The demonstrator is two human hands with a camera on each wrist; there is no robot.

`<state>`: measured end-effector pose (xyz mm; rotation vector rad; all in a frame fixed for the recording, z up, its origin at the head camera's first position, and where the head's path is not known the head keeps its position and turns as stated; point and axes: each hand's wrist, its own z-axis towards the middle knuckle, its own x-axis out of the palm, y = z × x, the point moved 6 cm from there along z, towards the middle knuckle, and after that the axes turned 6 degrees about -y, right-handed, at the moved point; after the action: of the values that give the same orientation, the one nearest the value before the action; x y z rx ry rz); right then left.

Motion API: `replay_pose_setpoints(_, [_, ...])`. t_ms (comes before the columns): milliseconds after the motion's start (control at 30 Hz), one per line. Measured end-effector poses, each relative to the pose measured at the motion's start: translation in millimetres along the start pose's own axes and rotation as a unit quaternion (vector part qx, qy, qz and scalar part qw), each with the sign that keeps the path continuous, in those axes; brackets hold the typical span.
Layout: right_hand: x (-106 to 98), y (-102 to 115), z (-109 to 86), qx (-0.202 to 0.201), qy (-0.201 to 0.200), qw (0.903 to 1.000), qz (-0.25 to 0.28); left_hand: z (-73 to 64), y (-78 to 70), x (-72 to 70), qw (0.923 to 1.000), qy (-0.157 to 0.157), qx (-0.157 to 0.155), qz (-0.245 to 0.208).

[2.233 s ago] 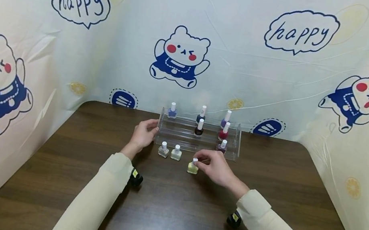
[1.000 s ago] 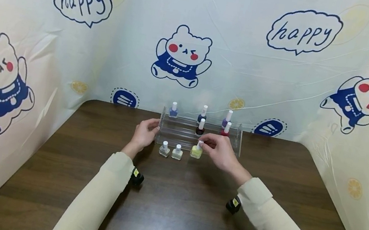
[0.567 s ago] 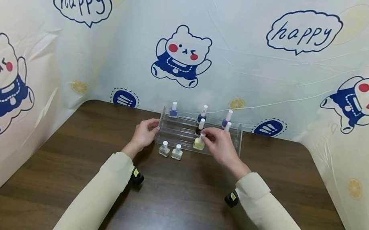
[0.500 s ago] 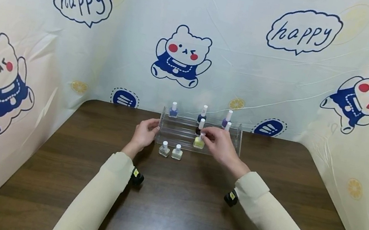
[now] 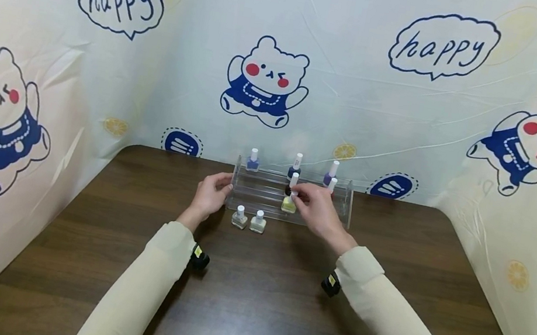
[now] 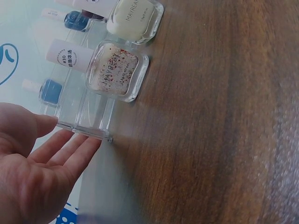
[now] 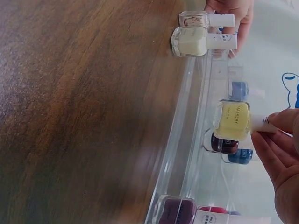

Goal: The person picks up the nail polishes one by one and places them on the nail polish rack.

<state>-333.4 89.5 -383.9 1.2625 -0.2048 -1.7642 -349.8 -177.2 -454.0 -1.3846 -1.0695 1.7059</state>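
Pinching the white cap [image 7: 261, 123], the right hand [image 5: 317, 204] holds the yellow bottle [image 7: 233, 119] at the lower part of the clear rack [image 5: 259, 192]; whether it touches there, I cannot tell; the left hand [image 5: 209, 197] lays rather straight fingers [image 6: 83, 156] on the rack's left end; the glitter bottle [image 6: 114, 72] and cream bottle [image 6: 133, 18] stand in front.

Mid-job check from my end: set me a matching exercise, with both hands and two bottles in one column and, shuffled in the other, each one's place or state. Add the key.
Column one
1. Left hand
2. Right hand
3. Speckled bottle
4. Light blue bottle

Column two
A. Stands on the table, in front of the clear rack
B. Pinches the white cap of the yellow bottle
C. Stands leftmost on the rack's back tier
D. Touches the rack's left end

Pairs: 1-D, 2-B, 3-A, 4-C
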Motion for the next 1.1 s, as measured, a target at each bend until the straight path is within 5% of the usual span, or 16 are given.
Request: replay_pose_setpoints(1100, [25.2, -21.2, 0.1, 0.011, 0.021, 0.9992, -0.033, -1.3, -0.5, -0.2, 1.0, 0.003, 0.0, 0.002])
